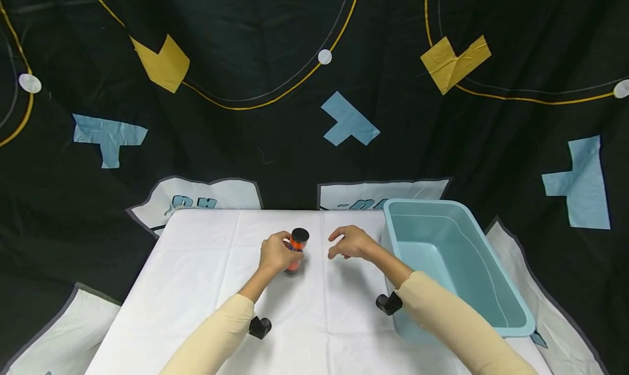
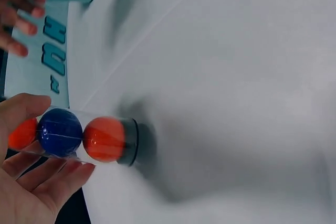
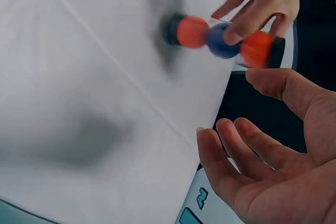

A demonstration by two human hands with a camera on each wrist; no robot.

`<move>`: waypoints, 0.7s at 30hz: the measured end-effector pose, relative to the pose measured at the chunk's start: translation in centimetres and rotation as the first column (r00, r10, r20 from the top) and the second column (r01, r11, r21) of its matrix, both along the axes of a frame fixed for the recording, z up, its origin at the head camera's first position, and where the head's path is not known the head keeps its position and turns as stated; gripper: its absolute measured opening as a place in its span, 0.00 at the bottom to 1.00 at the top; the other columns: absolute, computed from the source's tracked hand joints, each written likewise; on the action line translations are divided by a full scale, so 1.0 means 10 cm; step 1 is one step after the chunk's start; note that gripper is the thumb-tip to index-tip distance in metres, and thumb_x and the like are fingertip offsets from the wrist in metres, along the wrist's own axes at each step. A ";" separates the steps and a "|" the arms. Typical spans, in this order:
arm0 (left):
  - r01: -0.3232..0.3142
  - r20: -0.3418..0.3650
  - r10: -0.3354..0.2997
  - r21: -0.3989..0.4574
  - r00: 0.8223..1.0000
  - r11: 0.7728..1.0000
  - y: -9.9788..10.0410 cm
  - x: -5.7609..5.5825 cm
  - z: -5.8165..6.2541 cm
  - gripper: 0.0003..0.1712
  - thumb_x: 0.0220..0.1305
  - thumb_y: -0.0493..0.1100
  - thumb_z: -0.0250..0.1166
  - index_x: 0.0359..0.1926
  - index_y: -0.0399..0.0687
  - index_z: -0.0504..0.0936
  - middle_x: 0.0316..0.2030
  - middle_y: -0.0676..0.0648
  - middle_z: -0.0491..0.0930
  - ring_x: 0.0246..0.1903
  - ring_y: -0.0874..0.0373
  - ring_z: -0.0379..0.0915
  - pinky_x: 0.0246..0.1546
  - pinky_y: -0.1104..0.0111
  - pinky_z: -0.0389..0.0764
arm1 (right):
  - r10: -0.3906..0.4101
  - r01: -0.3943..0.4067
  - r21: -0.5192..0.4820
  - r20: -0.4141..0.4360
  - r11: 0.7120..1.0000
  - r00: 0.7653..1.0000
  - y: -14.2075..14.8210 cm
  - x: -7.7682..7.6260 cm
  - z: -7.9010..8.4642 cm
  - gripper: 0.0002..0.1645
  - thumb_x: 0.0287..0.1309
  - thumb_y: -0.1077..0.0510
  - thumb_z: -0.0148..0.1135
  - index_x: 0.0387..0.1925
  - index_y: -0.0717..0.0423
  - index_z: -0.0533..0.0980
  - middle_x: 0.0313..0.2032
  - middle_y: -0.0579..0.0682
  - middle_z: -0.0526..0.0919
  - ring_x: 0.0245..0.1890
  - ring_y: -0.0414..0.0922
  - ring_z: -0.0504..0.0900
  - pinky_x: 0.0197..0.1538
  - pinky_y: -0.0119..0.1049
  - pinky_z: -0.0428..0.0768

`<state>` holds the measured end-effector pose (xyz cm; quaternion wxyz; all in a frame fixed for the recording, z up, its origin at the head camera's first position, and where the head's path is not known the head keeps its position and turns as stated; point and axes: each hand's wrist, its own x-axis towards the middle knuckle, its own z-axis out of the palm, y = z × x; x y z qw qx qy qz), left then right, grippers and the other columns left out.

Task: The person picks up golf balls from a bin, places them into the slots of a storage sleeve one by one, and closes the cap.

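Note:
In the head view my left hand [image 1: 274,253] grips a clear tube [image 1: 297,244] of balls with black caps at its ends. Through its wall the left wrist view shows a blue ball [image 2: 60,132] between two orange balls, the lower one [image 2: 104,139] by the bottom cap. Thumb and fingers lie on opposite sides of the tube, which stands slightly tilted with its lower end close over the white cloth. To the right of it, my right hand [image 1: 352,242] hangs over the table with loosely bent, spread fingers and holds nothing.
A light blue plastic tub [image 1: 462,255] stands at the table's right side, beneath and beyond my right forearm. White cloth [image 1: 196,287] covers the table. Behind it hangs a black cloth [image 1: 221,140] with yellow and blue patches.

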<state>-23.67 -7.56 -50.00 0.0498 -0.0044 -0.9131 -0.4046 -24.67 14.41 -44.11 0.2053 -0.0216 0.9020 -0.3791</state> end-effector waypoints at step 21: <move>0.066 0.153 -0.053 -0.080 0.987 0.995 -0.27 -0.09 0.10 0.33 0.41 0.34 0.78 0.53 0.37 0.81 0.39 0.36 0.86 0.42 0.41 0.82 0.42 0.54 0.82 | 0.027 -0.013 0.127 -0.104 0.992 0.994 0.15 0.03 0.05 0.25 0.51 0.56 0.72 0.53 0.54 0.81 0.39 0.52 0.89 0.38 0.48 0.85 0.41 0.41 0.82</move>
